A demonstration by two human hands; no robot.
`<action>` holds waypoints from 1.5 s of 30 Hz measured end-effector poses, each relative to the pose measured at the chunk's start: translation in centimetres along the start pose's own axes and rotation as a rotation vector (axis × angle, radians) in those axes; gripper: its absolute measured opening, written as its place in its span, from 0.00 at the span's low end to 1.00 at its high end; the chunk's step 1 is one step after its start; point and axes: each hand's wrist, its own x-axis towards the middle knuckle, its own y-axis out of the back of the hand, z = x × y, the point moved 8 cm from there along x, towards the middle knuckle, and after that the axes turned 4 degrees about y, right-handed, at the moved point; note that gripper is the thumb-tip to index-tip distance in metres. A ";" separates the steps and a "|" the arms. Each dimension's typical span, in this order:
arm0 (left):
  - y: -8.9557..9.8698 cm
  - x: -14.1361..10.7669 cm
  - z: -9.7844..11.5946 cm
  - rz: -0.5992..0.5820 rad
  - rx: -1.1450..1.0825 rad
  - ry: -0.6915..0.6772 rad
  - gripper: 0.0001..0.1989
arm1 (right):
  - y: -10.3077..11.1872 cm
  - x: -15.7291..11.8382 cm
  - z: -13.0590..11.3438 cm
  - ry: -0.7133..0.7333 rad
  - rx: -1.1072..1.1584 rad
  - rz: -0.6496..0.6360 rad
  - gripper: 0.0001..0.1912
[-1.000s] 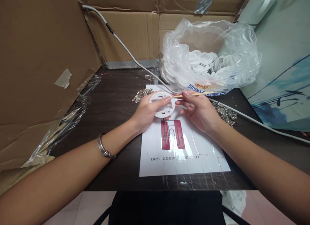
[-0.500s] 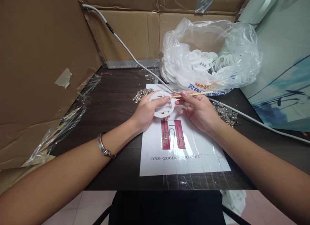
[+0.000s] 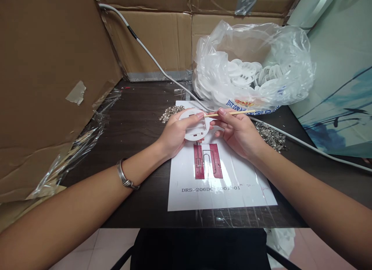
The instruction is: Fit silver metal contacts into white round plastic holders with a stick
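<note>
My left hand (image 3: pixel 173 132) grips a round white plastic disc (image 3: pixel 197 135) with slots cut through it, the thumb lying across its face. A thin wooden stick (image 3: pixel 235 113) is pinched between the thumb and fingers of my right hand (image 3: pixel 240 130). The stick's left end meets the disc by my left thumb tip; the exact contact is hidden. Both hands are over a printed sheet (image 3: pixel 186 200) with a red picture (image 3: pixel 207 161). Small shiny metal pieces lie in a left pile (image 3: pixel 171 113) and a right pile (image 3: pixel 271 136).
A clear plastic bag (image 3: pixel 209 68) holding many white discs (image 3: pixel 244 74) stands behind my hands. A grey cable (image 3: pixel 151 57) crosses the dark table (image 3: pixel 139 119) diagonally. Cardboard (image 3: pixel 52 68) walls the left and back; a pale panel (image 3: pixel 334 88) stands at right.
Both hands keep almost the same pose, with the disc and stick still held. My left thumb and the disc shift very slightly; the piles stay put.
</note>
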 end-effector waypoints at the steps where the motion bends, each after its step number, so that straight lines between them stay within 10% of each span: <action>1: 0.0 0.0 0.0 0.003 -0.001 0.004 0.09 | 0.0 0.0 0.0 0.003 -0.001 0.000 0.11; 45: 0.7 -0.2 1.0 0.139 0.455 -0.190 0.11 | 0.3 -0.8 -1.5 0.249 -0.349 0.093 0.13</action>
